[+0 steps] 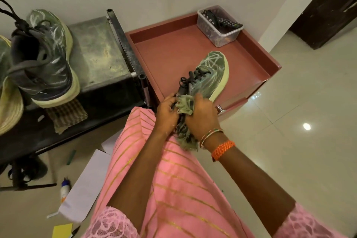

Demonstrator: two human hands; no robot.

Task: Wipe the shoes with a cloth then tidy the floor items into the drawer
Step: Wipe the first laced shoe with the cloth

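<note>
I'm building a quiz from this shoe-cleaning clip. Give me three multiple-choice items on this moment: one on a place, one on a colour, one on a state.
1. Where does the clear plastic container sit?
A. in the red-brown open drawer's far corner
B. on the floor tiles
C. on the dark metal shoe rack

2. What colour is the braided thread band on the right wrist?
A. blue
B. orange
C. white

3. What is the right hand doing?
A. hanging idle
B. pressing the frayed green cloth on the green patterned sneaker
C. closing the drawer

Answers: 1 A, it stands inside the drawer walls; 2 B, plainly orange; 3 B, fingers curl round the cloth.
</note>
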